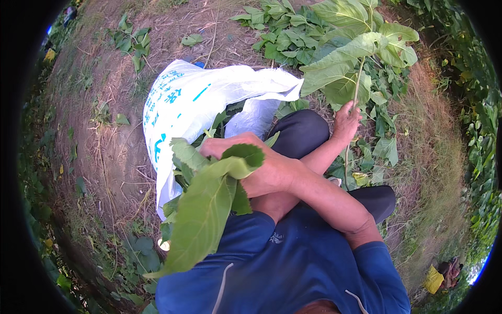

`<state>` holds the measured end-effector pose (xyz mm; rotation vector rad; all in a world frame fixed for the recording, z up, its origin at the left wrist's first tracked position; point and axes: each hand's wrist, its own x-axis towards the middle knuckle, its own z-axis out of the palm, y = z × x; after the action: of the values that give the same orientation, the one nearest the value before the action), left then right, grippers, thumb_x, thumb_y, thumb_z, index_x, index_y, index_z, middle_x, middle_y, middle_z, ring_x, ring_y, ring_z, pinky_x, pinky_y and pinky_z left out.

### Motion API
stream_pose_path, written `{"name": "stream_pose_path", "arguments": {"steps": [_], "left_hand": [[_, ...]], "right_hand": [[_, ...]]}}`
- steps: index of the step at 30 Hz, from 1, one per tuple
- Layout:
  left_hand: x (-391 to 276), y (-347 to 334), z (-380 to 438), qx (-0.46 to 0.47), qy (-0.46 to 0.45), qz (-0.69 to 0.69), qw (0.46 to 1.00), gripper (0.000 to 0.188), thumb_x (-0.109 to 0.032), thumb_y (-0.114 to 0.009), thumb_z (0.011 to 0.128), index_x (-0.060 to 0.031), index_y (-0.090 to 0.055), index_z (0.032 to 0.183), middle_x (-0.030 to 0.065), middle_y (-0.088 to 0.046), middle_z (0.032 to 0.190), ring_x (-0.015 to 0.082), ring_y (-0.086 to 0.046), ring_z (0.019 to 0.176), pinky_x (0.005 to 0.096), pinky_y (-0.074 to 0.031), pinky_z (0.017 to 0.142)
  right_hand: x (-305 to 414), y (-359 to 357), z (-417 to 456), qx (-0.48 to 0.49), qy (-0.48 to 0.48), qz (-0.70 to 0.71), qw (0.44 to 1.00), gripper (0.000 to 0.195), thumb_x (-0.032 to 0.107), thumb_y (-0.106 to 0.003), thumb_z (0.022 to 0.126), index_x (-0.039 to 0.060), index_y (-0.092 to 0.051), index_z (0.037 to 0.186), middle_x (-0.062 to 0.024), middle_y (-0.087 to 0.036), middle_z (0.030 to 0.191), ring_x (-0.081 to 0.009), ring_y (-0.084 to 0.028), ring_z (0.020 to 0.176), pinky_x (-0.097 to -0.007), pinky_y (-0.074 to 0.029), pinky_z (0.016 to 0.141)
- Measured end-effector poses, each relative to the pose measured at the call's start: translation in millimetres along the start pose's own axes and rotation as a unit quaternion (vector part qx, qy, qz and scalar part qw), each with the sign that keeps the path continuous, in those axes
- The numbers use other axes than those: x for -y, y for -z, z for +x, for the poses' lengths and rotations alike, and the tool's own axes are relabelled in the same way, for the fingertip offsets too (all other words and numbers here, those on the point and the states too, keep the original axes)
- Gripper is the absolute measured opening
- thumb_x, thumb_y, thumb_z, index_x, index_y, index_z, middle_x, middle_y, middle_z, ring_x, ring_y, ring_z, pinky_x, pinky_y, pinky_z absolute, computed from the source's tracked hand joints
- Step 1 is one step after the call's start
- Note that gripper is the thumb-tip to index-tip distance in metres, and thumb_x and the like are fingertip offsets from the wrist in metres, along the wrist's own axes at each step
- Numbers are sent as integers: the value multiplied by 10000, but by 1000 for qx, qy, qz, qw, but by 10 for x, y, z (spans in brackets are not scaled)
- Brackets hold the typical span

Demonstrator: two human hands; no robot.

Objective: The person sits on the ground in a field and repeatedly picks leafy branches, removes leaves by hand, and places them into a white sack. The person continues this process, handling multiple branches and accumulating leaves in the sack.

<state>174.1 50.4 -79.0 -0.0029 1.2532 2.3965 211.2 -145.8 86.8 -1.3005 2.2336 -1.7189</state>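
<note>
My forearms cross, the right one over the left. My left hand (347, 122) reaches to the right side and grips a leafy stem (357, 84), with large green leaves (341, 59) above the fingers. At the mouth of a white woven sack (188, 98), my right hand (255, 161) is closed on several broad green leaves (204, 212); its fingertips are partly hidden. More leaves show inside the sack, which lies open and bears blue writing.
A heap of cut leafy branches (290, 35) lies beyond the sack and continues down the right side. My bent knees (300, 129) are close to the sack's opening. Small leafy sprigs (131, 41) lie on the dry soil, and green vines (480, 129) edge the ground.
</note>
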Motion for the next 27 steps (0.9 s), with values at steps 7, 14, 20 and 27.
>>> {"name": "stream_pose_path", "arguments": {"steps": [7, 14, 20, 27], "left_hand": [[144, 124, -131, 54, -3, -60, 997, 372, -231, -548, 996, -30, -556, 1310, 83, -638, 988, 132, -657, 753, 267, -530, 678], [207, 172, -154, 61, -26, -96, 993, 316, -177, -514, 1012, -17, -564, 1280, 84, -633, 875, 121, -624, 708, 237, -507, 573], [109, 208, -168, 52, 2, -112, 992, 319, -203, -518, 1010, -5, -582, 1251, 74, -639, 849, 107, -613, 684, 230, -511, 597], [42, 216, -232, 15, 5, -59, 998, 330, -240, -536, 998, -11, -605, 1226, 77, -649, 829, 110, -622, 686, 242, -507, 586]], "right_hand": [[-893, -717, 187, 326, -218, -254, 884, 318, 135, -736, 682, 47, -644, 974, -162, -685, 880, -364, -676, 875, -469, -532, 737], [-1375, -130, 340, 113, -385, -277, 873, 841, 396, -862, 652, -27, -515, 1290, -259, -575, 1261, -392, -603, 1129, -459, -519, 926], [-823, 59, 607, 270, -356, -415, 793, 844, 617, -803, 617, 3, -607, 1163, -200, -663, 1124, -354, -655, 1040, -431, -535, 854], [-640, 265, 265, 141, -253, -453, 843, 515, 362, -782, 745, 72, -658, 1153, -159, -674, 1038, -331, -670, 941, -430, -538, 777]]}}
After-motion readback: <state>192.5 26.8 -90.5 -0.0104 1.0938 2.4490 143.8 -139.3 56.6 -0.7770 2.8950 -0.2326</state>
